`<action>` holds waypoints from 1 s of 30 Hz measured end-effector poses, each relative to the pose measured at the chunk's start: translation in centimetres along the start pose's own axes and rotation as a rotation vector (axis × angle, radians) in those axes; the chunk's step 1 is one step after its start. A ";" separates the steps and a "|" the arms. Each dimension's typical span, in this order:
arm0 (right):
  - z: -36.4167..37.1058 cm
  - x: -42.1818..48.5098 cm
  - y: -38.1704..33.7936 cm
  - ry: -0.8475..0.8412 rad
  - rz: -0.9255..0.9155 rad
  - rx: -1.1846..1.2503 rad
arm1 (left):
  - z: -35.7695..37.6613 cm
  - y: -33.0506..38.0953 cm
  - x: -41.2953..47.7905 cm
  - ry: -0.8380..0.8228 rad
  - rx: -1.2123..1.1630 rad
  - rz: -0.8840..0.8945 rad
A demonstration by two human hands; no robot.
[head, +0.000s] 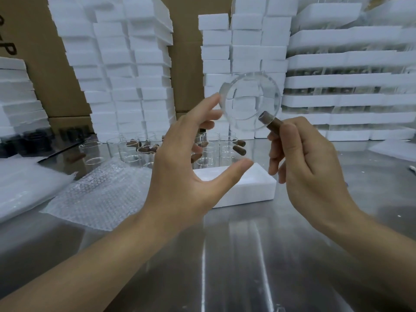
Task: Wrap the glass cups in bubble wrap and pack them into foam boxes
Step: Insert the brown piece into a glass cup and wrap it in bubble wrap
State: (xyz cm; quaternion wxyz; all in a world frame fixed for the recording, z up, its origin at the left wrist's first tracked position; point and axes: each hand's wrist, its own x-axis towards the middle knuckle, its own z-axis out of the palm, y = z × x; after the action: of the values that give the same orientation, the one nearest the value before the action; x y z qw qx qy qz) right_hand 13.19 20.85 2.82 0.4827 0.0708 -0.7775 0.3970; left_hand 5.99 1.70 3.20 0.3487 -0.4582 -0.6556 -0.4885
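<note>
The glass cup [251,102] is held above the table [225,255] by its brown handle [271,124] alone, gripped in the right hand [304,158], with the left hand [186,158] spread open beside it, and could be shattered by a slip.

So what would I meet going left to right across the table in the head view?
From the left: bubble wrap, left hand, foam box, right hand holding a glass cup.
</note>
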 end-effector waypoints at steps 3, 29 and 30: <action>0.1 0.0 0.1 -0.020 0.028 0.044 | 0.2 -0.2 0.0 0.016 0.008 -0.011; 0.4 -0.3 1.0 -0.164 0.058 0.029 | -0.2 -1.8 0.3 0.067 0.062 -0.070; 0.4 -0.3 1.0 -0.156 0.059 0.000 | -0.2 -1.9 0.3 0.062 0.065 -0.067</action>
State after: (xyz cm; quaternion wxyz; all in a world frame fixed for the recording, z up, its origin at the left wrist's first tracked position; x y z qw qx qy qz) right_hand 12.62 21.19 1.94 0.4087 0.0784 -0.8143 0.4045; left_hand 4.12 1.36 2.90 0.3669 -0.4091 -0.6749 -0.4924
